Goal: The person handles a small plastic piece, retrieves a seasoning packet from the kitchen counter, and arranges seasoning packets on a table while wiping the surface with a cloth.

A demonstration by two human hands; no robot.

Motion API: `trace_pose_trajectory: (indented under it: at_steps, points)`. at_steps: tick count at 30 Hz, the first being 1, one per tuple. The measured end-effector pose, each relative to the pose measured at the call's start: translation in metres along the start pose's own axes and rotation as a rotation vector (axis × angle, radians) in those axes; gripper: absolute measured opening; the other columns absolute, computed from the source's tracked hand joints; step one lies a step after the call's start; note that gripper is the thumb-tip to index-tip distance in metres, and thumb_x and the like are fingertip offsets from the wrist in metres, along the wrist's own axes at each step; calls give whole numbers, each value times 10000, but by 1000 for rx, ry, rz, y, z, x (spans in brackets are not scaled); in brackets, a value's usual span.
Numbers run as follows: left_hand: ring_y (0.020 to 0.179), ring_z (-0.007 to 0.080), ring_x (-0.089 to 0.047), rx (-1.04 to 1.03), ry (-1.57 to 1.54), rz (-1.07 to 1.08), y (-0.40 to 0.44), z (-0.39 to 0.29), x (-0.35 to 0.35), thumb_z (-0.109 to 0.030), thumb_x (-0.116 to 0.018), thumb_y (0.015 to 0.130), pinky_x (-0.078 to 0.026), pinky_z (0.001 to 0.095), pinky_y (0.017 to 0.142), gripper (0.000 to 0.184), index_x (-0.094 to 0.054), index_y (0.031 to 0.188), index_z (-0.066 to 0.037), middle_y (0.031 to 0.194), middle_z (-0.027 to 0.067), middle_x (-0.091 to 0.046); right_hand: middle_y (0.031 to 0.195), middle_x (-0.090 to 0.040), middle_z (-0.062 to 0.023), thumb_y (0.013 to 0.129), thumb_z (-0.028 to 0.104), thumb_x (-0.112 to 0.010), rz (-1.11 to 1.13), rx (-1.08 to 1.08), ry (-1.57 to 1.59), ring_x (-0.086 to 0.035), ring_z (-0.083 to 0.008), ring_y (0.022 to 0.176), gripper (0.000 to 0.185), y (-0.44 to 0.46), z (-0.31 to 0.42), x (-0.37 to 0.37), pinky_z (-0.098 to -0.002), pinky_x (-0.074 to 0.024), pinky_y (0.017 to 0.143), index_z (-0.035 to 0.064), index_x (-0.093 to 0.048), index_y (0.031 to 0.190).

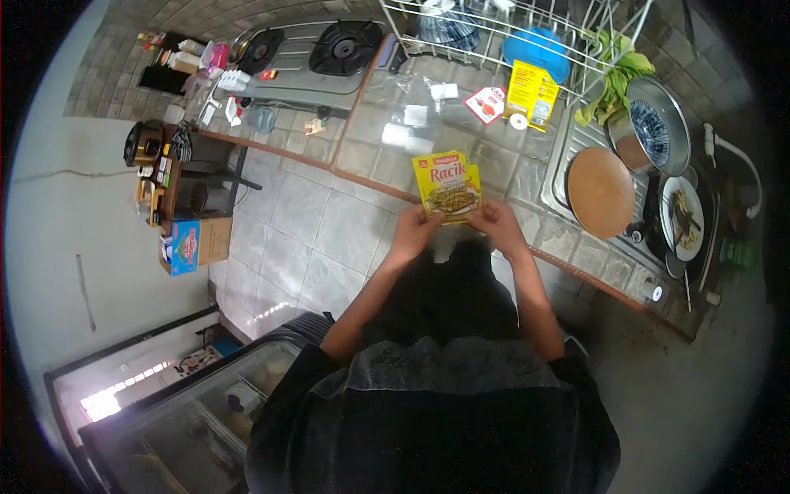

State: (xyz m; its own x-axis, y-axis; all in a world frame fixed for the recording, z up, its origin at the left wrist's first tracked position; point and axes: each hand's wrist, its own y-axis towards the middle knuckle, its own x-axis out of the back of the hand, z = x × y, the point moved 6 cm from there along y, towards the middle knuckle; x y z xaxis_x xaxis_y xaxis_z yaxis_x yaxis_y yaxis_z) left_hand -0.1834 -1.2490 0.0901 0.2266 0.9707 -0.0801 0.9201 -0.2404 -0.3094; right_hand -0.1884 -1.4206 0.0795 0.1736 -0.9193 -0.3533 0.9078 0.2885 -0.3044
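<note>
A yellow seasoning packet (448,183) labelled "Racik", with a picture of food on its front, is held upright at the counter's front edge. My left hand (414,232) pinches its lower left corner. At the lower right corner, my right hand (500,227) grips it with thumb and fingers. Beyond the packet, on the tiled counter (522,181), lie a second yellow packet (532,92) and a red and white packet (485,105). A small round white item (518,122) rests by the second yellow packet.
A wire dish rack (494,53) with a blue bowl (536,54) stands at the back. To the right are leafy greens (621,78), a metal basin (671,107), a round brown board (601,193) and a plate with food scraps (683,221). A gas stove (309,62) sits left.
</note>
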Motion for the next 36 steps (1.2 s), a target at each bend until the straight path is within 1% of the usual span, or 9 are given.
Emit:
trace_pose_trajectory:
  at_steps: [5, 7, 8, 10, 12, 20, 24, 31, 36]
  points:
    - [876, 87, -561, -67, -66, -29, -15, -6, 26, -74, -550, 872, -444, 241, 780, 197, -589, 1026, 43, 951, 53, -639, 890, -631, -14, 827, 47, -610, -4, 30, -73, -554, -57, 802, 195, 3, 11, -36, -188, -426, 690, -16, -577, 1008]
    - [887, 89, -558, -90, -88, -20, -18, -11, 38, -74, -553, 871, -444, 242, 781, 207, -582, 1041, 40, 967, 54, -635, 860, -625, -1, 827, 37, -605, -81, 0, -308, -538, -39, 768, 169, -4, 30, -57, -181, -416, 665, -11, -579, 988]
    - [896, 88, -553, -112, -146, -8, -22, -14, 45, -80, -551, 873, -443, 241, 782, 222, -570, 1060, 39, 986, 56, -627, 835, -617, 9, 830, 34, -602, -70, 44, -152, -522, -25, 731, 128, 4, 8, -59, -176, -409, 641, 3, -585, 952]
    - [904, 88, -547, -145, -213, 1, -36, -12, 63, -86, -550, 876, -442, 241, 783, 238, -559, 1079, 38, 1005, 57, -620, 824, -613, 12, 830, 36, -603, -102, 87, -112, -517, -24, 718, 116, 4, 3, -83, -176, -408, 636, 6, -585, 941]
    - [907, 87, -540, -65, -193, -33, -46, -5, 86, -89, -542, 881, -440, 241, 783, 252, -542, 1098, 39, 1026, 56, -608, 843, -620, 8, 832, 44, -609, -142, 142, -95, -527, -32, 730, 123, 6, 3, -103, -183, -413, 653, 4, -584, 945]
    - [884, 103, -562, -169, -259, -144, -99, 2, 167, -96, -531, 888, -456, 242, 776, 251, -535, 1091, 52, 1004, 71, -616, 968, -632, -35, 812, 20, -623, 21, 122, -128, -561, -62, 864, 222, 9, -15, -197, -193, -431, 768, -9, -568, 1025]
    - [884, 110, -579, -192, -267, -244, -129, 0, 203, -106, -520, 898, -473, 251, 771, 256, -530, 1104, 44, 1010, 76, -619, 976, -631, -36, 810, -12, -609, 128, 97, -175, -559, -64, 878, 244, 17, -23, -243, -199, -431, 770, -12, -558, 1048]
    - [860, 82, -550, -258, -370, -446, -175, 7, 249, -82, -508, 891, -434, 218, 755, 233, -540, 1071, 63, 972, 60, -620, 939, -635, -26, 815, 8, -611, 268, 54, -247, -556, -57, 811, 232, 34, -42, -302, -203, -438, 708, -11, -562, 1042]
    - [798, 58, -527, -260, -389, -562, -193, 29, 277, -132, -505, 903, -414, 195, 709, 220, -573, 1016, 44, 895, 23, -614, 892, -628, -9, 821, 19, -608, 347, -7, -273, -531, -46, 744, 214, 48, -58, -337, -193, -424, 664, -3, -566, 1030]
